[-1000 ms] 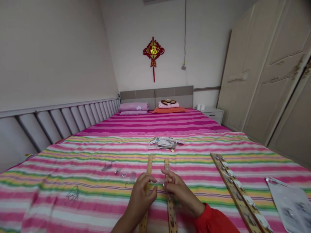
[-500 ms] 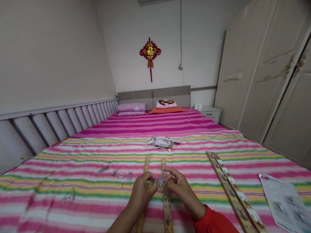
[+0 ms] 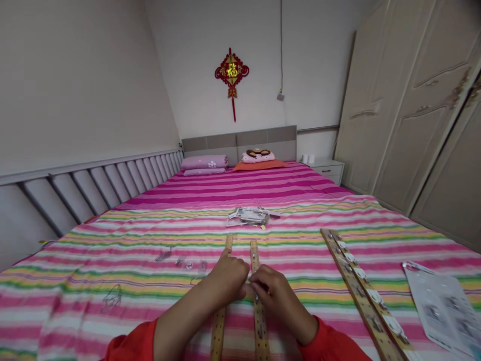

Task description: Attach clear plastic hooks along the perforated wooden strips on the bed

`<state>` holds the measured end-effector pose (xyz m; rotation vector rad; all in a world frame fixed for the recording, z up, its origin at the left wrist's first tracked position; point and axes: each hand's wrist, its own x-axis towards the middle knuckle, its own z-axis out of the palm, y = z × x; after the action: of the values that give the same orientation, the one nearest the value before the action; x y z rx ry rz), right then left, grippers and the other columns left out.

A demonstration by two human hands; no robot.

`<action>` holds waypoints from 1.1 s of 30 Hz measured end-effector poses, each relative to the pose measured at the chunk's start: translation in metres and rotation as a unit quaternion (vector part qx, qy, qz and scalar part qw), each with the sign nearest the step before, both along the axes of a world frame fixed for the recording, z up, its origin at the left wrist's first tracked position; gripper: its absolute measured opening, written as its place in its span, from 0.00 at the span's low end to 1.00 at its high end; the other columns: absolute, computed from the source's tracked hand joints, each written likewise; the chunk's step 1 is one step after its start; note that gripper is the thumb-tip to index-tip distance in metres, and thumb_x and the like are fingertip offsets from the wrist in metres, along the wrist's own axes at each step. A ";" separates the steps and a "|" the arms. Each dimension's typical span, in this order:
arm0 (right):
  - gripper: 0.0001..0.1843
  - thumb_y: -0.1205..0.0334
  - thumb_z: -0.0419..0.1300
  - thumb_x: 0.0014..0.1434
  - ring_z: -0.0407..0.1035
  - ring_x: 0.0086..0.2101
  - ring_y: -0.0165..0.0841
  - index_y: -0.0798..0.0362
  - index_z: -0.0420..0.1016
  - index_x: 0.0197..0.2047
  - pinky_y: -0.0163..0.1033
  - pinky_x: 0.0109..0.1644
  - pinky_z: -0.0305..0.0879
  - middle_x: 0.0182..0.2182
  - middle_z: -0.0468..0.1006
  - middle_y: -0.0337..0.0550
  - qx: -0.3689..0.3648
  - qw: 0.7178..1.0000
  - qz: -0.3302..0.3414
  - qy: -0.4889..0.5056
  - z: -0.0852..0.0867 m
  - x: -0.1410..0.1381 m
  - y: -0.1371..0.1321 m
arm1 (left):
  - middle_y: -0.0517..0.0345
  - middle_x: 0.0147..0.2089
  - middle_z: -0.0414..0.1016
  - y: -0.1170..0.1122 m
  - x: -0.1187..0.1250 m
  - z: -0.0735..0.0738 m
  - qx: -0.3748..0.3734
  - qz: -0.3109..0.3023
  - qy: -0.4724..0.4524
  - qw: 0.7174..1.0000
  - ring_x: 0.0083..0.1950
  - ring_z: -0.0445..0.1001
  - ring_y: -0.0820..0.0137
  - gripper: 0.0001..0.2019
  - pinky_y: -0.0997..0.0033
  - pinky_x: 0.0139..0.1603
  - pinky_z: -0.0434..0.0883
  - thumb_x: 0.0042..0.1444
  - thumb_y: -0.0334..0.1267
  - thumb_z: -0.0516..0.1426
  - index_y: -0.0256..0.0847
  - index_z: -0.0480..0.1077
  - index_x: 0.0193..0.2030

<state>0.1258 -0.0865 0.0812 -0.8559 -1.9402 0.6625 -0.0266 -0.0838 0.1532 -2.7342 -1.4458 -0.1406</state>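
My left hand [image 3: 229, 280] is closed, its back turned up and its wrist bent inward, over the gap between two wooden strips with holes. My right hand [image 3: 273, 290] pinches beside it, above the right-hand strip [image 3: 262, 333]. Between their fingertips is a small clear plastic packet [image 3: 248, 289], mostly hidden now; its contents cannot be made out. Beneath my left hand runs the other wooden strip [image 3: 218, 333]. Small metal pieces sit on the right-hand strip. To the left lie several small clear packets [image 3: 189, 265] on the striped sheet.
On the right are two more wooden strips [image 3: 353, 283] with metal and white round pieces, and a blister pack [image 3: 443, 306]. A plastic bag of parts [image 3: 250, 215] lies ahead. A tangled thin clear piece [image 3: 111, 297] is at left. Bed rails [image 3: 93, 183] line the left side.
My left hand has turned over, its back now upward, with the forearm and red sleeve swung further into view. The packet between the hands is now mostly covered. The view has shifted slightly.
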 end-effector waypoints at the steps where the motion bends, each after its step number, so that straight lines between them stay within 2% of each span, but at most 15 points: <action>1: 0.10 0.72 0.54 0.55 0.66 0.30 0.33 0.51 0.73 0.28 0.37 0.34 0.59 0.27 0.70 0.40 0.001 1.000 -0.005 -0.001 -0.002 -0.001 0.000 | 0.53 0.24 0.76 0.000 0.002 0.003 -0.006 -0.004 -0.005 1.000 0.31 0.76 0.59 0.07 0.52 0.53 0.61 0.38 0.25 0.56 0.41 0.69 0.20; 3: 0.09 0.71 0.54 0.55 0.65 0.29 0.33 0.51 0.71 0.27 0.37 0.33 0.58 0.26 0.70 0.40 -0.004 1.000 -0.022 0.019 -0.006 -0.002 0.000 | 0.53 0.26 0.77 -0.002 0.005 0.012 -0.009 -0.015 -0.058 0.998 0.34 0.76 0.59 0.05 0.49 0.57 0.58 0.41 0.27 0.58 0.41 0.71 0.23; 5: 0.08 0.67 0.54 0.56 0.64 0.28 0.33 0.51 0.70 0.27 0.37 0.32 0.58 0.26 0.70 0.40 -0.036 0.995 -0.040 0.082 -0.010 -0.001 0.002 | 0.52 0.35 0.78 -0.004 0.004 0.020 0.007 -0.030 -0.175 0.984 0.42 0.75 0.60 0.04 0.50 0.60 0.56 0.48 0.33 0.58 0.42 0.73 0.32; 6: 0.07 0.64 0.55 0.57 0.64 0.27 0.33 0.51 0.69 0.27 0.37 0.31 0.58 0.25 0.70 0.40 -0.070 0.988 -0.044 0.129 -0.012 -0.001 0.004 | 0.52 0.41 0.78 -0.005 0.002 0.022 0.019 -0.028 -0.255 0.966 0.47 0.74 0.61 0.07 0.53 0.60 0.57 0.51 0.36 0.57 0.43 0.73 0.37; 8: 0.10 0.54 0.59 0.55 0.65 0.25 0.33 0.51 0.70 0.29 0.38 0.30 0.60 0.23 0.71 0.39 -0.162 0.958 -0.042 0.232 -0.014 0.001 0.008 | 0.52 0.45 0.76 -0.004 -0.003 0.021 0.032 0.020 -0.420 0.907 0.50 0.72 0.64 0.10 0.60 0.55 0.63 0.55 0.40 0.54 0.43 0.72 0.42; 10: 0.17 0.47 0.64 0.48 0.66 0.23 0.33 0.52 0.71 0.29 0.39 0.29 0.63 0.21 0.72 0.39 -0.247 0.917 -0.037 0.310 -0.016 0.003 0.012 | 0.52 0.42 0.76 0.000 -0.008 0.010 0.002 0.096 -0.541 0.835 0.46 0.73 0.65 0.11 0.65 0.48 0.67 0.56 0.43 0.53 0.41 0.72 0.40; 12: 0.21 0.44 0.68 0.41 0.68 0.23 0.33 0.53 0.72 0.28 0.39 0.30 0.65 0.20 0.74 0.39 -0.297 0.887 -0.034 0.352 -0.018 0.004 0.016 | 0.53 0.38 0.77 0.006 -0.010 -0.010 -0.064 0.149 -0.599 0.784 0.41 0.74 0.66 0.12 0.66 0.44 0.69 0.52 0.45 0.57 0.39 0.72 0.37; 14: 0.22 0.45 0.71 0.37 0.68 0.21 0.32 0.53 0.73 0.26 0.38 0.29 0.65 0.18 0.74 0.38 -0.323 0.868 -0.031 0.376 -0.022 0.004 0.019 | 0.54 0.34 0.77 0.012 -0.009 -0.033 -0.137 0.169 -0.619 0.755 0.38 0.74 0.66 0.14 0.67 0.42 0.70 0.45 0.45 0.61 0.37 0.73 0.35; 17: 0.21 0.47 0.71 0.36 0.66 0.18 0.29 0.54 0.74 0.26 0.34 0.25 0.62 0.16 0.74 0.37 -0.351 0.853 -0.024 0.384 -0.031 0.002 0.021 | 0.57 0.28 0.77 0.018 -0.004 -0.064 -0.215 0.167 -0.636 0.722 0.33 0.74 0.68 0.15 0.68 0.38 0.69 0.39 0.45 0.64 0.36 0.73 0.30; 19: 0.20 0.48 0.71 0.36 0.65 0.17 0.27 0.55 0.74 0.25 0.33 0.23 0.61 0.14 0.73 0.36 -0.366 0.851 -0.028 0.375 -0.036 0.002 0.022 | 0.59 0.24 0.75 0.021 0.000 -0.077 -0.230 0.159 -0.644 0.712 0.29 0.73 0.70 0.14 0.70 0.35 0.68 0.38 0.45 0.64 0.36 0.73 0.28; 22: 0.18 0.51 0.71 0.35 0.65 0.15 0.27 0.56 0.74 0.23 0.33 0.22 0.61 0.13 0.73 0.36 -0.369 0.853 -0.046 0.367 -0.037 0.003 0.030 | 0.62 0.21 0.72 0.030 0.004 -0.084 -0.225 0.160 -0.652 0.706 0.25 0.70 0.73 0.11 0.73 0.30 0.66 0.39 0.43 0.63 0.36 0.72 0.25; 25: 0.16 0.54 0.71 0.35 0.65 0.16 0.27 0.56 0.74 0.21 0.33 0.22 0.62 0.13 0.73 0.36 -0.359 0.856 -0.059 0.368 -0.030 0.003 0.049 | 0.64 0.19 0.69 0.048 0.008 -0.078 -0.209 0.173 -0.650 0.710 0.23 0.68 0.74 0.08 0.74 0.28 0.65 0.37 0.39 0.62 0.37 0.70 0.23; 29: 0.12 0.58 0.70 0.35 0.66 0.16 0.27 0.55 0.74 0.22 0.33 0.22 0.64 0.14 0.74 0.36 -0.340 0.861 -0.075 0.370 -0.018 0.000 0.083 | 0.64 0.19 0.69 0.085 0.011 -0.064 -0.175 0.201 -0.630 0.729 0.24 0.68 0.74 0.03 0.75 0.29 0.65 0.37 0.34 0.59 0.38 0.69 0.21; 33: 0.10 0.62 0.68 0.35 0.66 0.16 0.27 0.55 0.72 0.22 0.33 0.21 0.64 0.14 0.73 0.35 -0.327 0.865 -0.097 0.369 -0.015 -0.003 0.116 | 0.65 0.18 0.68 0.121 0.014 -0.066 -0.168 0.225 -0.619 0.733 0.23 0.67 0.75 0.01 0.76 0.28 0.64 0.39 0.32 0.57 0.38 0.69 0.21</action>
<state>0.1231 0.0293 0.0664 -0.9827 -0.9135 1.3319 -0.0129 0.0373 0.0867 -2.2668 -2.4608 -2.1709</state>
